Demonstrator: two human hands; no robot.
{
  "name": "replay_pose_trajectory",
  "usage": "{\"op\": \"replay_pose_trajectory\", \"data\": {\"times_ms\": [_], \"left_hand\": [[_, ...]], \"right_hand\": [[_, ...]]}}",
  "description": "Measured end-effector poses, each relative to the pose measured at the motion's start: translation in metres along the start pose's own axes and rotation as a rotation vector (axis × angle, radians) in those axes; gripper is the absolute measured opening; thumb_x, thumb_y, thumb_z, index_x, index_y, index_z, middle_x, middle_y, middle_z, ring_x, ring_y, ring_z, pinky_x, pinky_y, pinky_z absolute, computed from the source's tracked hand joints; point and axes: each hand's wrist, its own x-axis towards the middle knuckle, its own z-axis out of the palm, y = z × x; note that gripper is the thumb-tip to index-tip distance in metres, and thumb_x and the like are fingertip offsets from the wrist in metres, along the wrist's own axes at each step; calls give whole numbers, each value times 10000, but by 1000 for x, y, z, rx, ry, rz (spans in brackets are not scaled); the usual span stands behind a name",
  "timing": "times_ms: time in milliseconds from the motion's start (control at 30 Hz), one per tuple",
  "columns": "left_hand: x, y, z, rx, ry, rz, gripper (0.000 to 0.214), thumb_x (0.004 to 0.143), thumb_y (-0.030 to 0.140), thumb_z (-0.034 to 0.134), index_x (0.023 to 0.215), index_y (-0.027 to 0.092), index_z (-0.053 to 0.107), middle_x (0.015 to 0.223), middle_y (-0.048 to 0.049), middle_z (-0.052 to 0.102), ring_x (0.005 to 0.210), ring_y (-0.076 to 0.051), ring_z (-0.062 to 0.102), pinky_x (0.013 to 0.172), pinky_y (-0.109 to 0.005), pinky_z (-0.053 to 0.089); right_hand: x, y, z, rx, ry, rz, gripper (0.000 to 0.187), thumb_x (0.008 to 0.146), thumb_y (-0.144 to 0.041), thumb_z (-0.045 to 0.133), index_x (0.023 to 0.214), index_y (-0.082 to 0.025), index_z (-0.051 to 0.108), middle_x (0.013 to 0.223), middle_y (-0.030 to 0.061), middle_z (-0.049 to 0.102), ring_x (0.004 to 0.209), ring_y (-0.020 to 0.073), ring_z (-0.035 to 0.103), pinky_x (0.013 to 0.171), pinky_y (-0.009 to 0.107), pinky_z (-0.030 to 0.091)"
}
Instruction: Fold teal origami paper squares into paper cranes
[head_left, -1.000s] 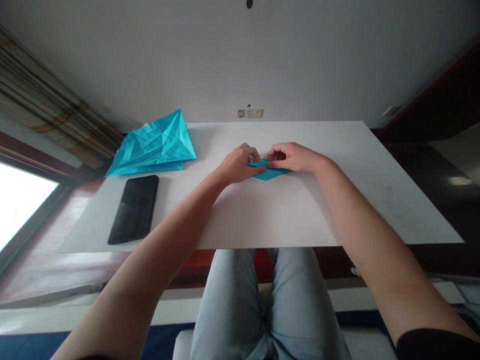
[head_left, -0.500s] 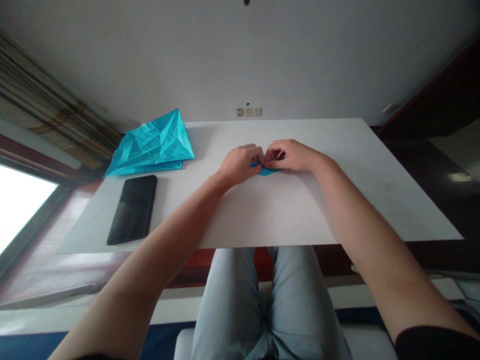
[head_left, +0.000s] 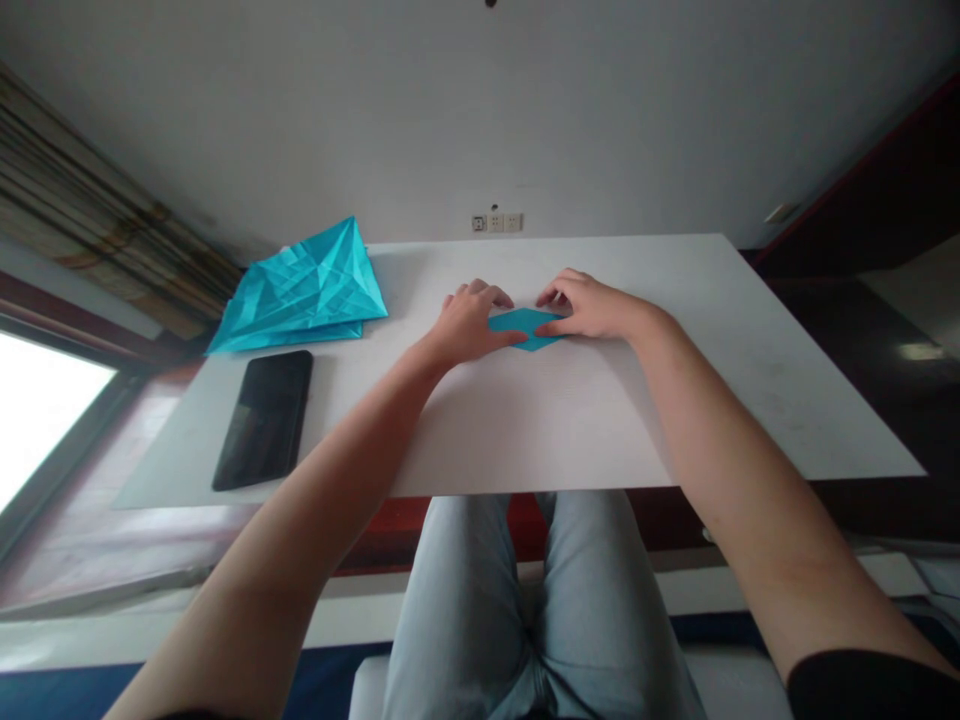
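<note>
A small folded blue paper piece lies flat on the white table, near its middle. My left hand rests at the paper's left edge, fingers loosely spread and its thumb tip pressing the paper down. My right hand sits at the paper's right edge, fingers spread over the table, its thumb on the paper too. Neither hand grips the piece; both hold it flat against the table.
A larger creased blue paper sheet lies at the table's far left corner. A black phone lies face up near the left front edge. Wall sockets sit behind the table. My legs in light jeans are under the front edge.
My hands were pinched together over the paper, folding it. Now they have drawn apart and flattened out, and the blue piece lies exposed and flat between them.
</note>
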Motion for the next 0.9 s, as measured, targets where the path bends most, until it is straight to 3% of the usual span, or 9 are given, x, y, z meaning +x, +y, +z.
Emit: {"op": "replay_pose_trajectory", "data": {"times_ms": [100,300,500,667,800,900], "left_hand": [[-4,5,-3,33,-36,-89,566,851,584,941,1290,251,811,1426,-155,679,1385,-408,617,1234,-609,474],[-4,13,-10,72,-126,-90,448,868,598,895,1091,215,833,1309,-154,713,1403,-430,611,1223,-597,455],[-1,17,-14,70,-170,-61,419,846,603,883,904,204,770,973,-79,763,1024,-317,710,1040,-490,489],[-4,16,-20,-82,-159,-39,395,814,510,915,1039,212,786,901,-34,760,854,-225,675,794,-335,468],[-3,12,-21,-194,-97,-25,487,805,356,900,1249,200,778,966,-24,796,837,-189,687,767,-291,495],[-1,10,-21,-168,-10,70,279,856,272,799,1126,200,808,1009,-45,811,917,-213,724,846,-316,543]], "right_hand": [[2,1,1,-17,-21,29,463,720,-538,1018,1052,-260,852,1197,130,681,1128,361,705,1069,552,623],[-4,-9,-2,25,-107,83,424,730,-507,1019,959,-268,755,1084,88,748,971,311,704,850,453,587],[-9,-12,-6,158,-159,149,664,656,-488,1060,1194,-299,720,1088,66,811,979,302,727,810,405,550],[-11,-18,-13,83,-259,68,399,750,-556,973,967,-277,786,876,8,760,858,253,666,757,374,445],[-11,-26,-15,82,-127,-23,368,807,-560,926,963,-254,796,911,29,731,911,261,640,798,378,443],[-11,-31,-14,45,83,-109,371,810,-553,949,986,-261,802,1146,100,704,1128,333,635,883,417,512]]}}
